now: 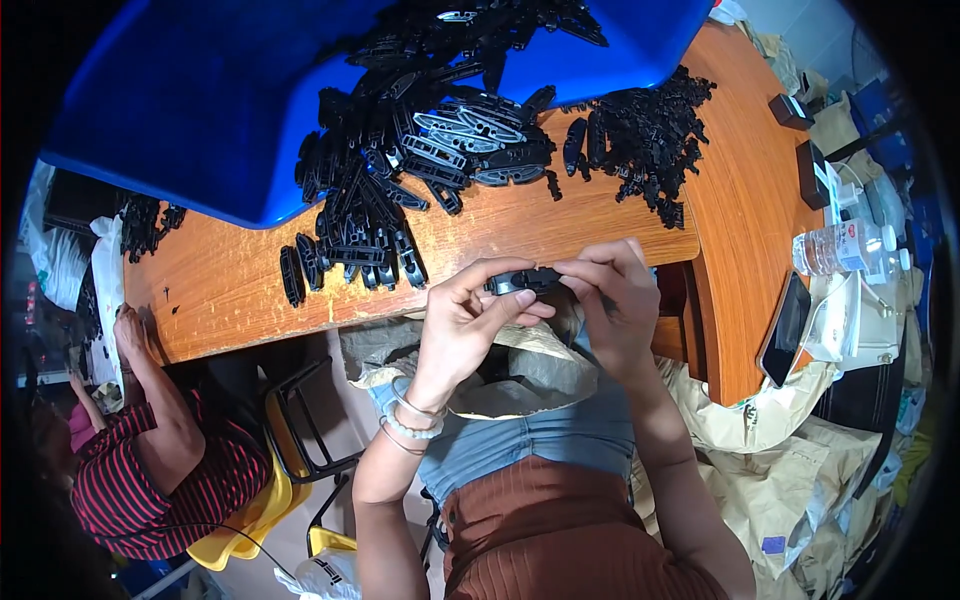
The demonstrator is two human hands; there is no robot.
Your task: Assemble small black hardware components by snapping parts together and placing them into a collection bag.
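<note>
Pinching a blk plastic part [512,284] btwn thumb & fingers, the L hand [462,312] has it by its L end & underside, w/ the other fingers curled below. R hand [618,295] has bent fingers up at the R end of the same pc, fingertips touching it; can't tell if they grip that end or a small bit set against it. Part is in the air, roughly level, over the front edge of the wood-top table [245,262] & just above an open paper sack [578,376] nr the lap. L wrist wears a beaded bracelet [410,430] plus a plain bangle.

Beyond the hands, a big blue bin [180,140] lies tipped toward the person, w/ a heap of long blk pcs [400,170] spilling from it onto the tabletop; a few pcs sit in a loose row nr the front edge. R of that, a pile of small blk bits [650,135]. Far R: clear plastic bottle [822,250], dark phone [785,328] next to it, brown paper bags [765,500] lower down. Over on the L, a co-worker in a striped top [170,480] sits on a yellow chair [262,515], one hand at the table's L end.
</note>
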